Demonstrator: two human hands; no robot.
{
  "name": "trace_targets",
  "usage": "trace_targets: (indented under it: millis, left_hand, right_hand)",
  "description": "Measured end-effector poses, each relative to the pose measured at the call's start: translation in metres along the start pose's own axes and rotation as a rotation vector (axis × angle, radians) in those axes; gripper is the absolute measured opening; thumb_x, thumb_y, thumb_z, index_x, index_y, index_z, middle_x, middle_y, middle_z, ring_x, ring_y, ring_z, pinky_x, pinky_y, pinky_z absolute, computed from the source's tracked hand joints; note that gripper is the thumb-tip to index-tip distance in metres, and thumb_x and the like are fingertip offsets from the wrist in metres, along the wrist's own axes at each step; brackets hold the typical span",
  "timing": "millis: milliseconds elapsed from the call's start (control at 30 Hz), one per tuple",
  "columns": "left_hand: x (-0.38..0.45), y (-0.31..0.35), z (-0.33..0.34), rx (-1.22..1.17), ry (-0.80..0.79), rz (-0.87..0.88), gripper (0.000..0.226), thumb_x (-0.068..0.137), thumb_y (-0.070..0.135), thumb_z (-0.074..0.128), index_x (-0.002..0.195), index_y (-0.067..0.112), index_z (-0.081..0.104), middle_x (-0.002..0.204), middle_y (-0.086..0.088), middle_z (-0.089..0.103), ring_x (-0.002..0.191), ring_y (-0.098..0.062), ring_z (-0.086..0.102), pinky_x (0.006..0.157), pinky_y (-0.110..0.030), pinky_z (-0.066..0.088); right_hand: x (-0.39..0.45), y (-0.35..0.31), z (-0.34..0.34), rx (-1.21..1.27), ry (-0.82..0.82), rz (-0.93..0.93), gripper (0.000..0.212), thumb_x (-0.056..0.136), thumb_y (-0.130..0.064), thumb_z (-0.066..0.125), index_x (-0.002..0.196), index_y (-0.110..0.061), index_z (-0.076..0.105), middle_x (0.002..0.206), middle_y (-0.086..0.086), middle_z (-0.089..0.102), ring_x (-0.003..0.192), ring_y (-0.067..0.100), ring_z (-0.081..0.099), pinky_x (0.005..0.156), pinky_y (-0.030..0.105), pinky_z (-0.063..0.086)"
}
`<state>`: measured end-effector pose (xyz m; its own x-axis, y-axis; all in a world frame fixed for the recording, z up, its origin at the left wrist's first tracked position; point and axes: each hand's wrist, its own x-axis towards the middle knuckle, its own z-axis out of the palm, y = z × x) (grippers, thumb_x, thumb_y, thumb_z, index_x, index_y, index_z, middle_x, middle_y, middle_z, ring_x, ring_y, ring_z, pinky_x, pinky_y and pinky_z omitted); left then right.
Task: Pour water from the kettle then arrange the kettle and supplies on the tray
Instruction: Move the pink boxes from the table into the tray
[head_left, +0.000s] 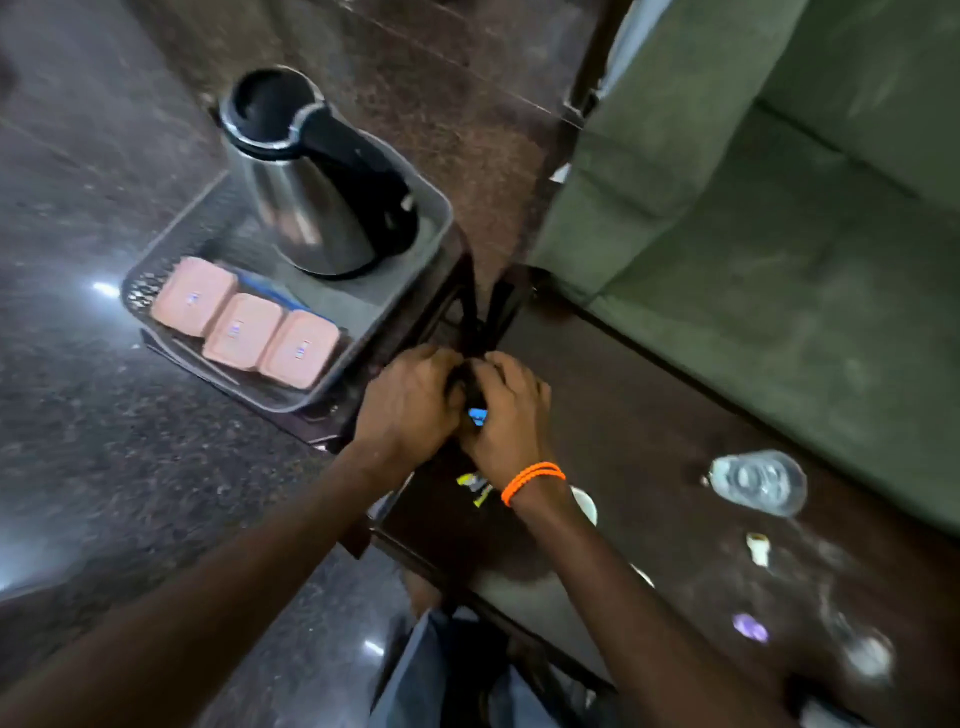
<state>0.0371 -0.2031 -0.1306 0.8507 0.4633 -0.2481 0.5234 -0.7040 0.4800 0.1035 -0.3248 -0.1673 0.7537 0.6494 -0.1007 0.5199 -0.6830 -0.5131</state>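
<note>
Both hands close together over dark table edge, left hand (410, 400) and right hand (506, 410) gripping one black cord (475, 322) between them | kettle (311, 176) upright in grey tray (426, 244), far end | three pink packets (244, 322) in row at near end | plastic bottle (758, 483) lying on table (649, 415), well apart.

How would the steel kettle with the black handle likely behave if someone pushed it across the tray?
The steel kettle with the black handle would probably slide rather than tip: its base flares wider than its top. Its polished wall looks slippery, so the handle is the safer hold. The grey plastic tray rim should stop it. Its weight depends on water that cannot be seen.
</note>
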Motion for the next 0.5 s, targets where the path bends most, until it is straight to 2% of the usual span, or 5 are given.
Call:
trace_targets:
  millis: [133,267,333,400,500]
  left_hand:
    - [-0.03,0.053,0.053,-0.022,-0.146,0.078,0.021,0.086,0.026,0.06,0.104,0.023,0.068,0.104,-0.004,0.066,0.102,-0.031,0.066,0.079,-0.044,0.056]
    - [-0.054,0.089,0.1,-0.018,-0.262,0.152,0.025,0.085,0.031,0.063,0.108,0.024,0.067,0.109,-0.002,0.065,0.108,-0.029,0.063,0.082,-0.045,0.056]
    - [-0.059,0.1,0.121,0.071,-0.302,0.204,0.037,0.081,0.038,0.068,0.115,0.023,0.064,0.117,-0.002,0.062,0.115,-0.027,0.058,0.09,-0.041,0.052]
    - [-0.062,0.108,0.136,0.147,-0.349,0.233,0.059,0.075,0.043,0.074,0.129,0.023,0.059,0.131,-0.003,0.057,0.124,-0.027,0.052,0.099,-0.04,0.047]
    - [-0.063,0.116,0.153,0.18,-0.42,0.223,0.076,0.072,0.04,0.081,0.141,0.026,0.051,0.141,-0.003,0.052,0.131,-0.027,0.048,0.105,-0.042,0.047]
  right_hand:
    - [-0.067,0.064,-0.022,-0.024,0.006,0.126,0.059,0.067,-0.031,0.069,0.124,-0.019,0.064,0.13,0.01,0.061,0.116,0.033,0.058,0.091,0.042,0.041]
    - [-0.132,0.115,-0.037,-0.106,-0.087,0.268,0.06,0.077,-0.047,0.068,0.131,-0.023,0.059,0.135,0.004,0.058,0.124,0.03,0.052,0.098,0.045,0.041]
    - [-0.161,0.136,-0.041,-0.166,-0.133,0.331,0.069,0.077,-0.053,0.068,0.138,-0.027,0.051,0.138,0.001,0.053,0.127,0.028,0.048,0.1,0.045,0.04]
    - [-0.185,0.15,-0.041,-0.182,-0.185,0.401,0.083,0.074,-0.056,0.071,0.146,-0.028,0.041,0.142,0.001,0.046,0.129,0.028,0.043,0.101,0.046,0.042]
    - [-0.206,0.162,-0.036,-0.106,-0.217,0.502,0.081,0.073,-0.051,0.077,0.142,-0.024,0.042,0.14,0.005,0.041,0.128,0.03,0.04,0.097,0.047,0.05]
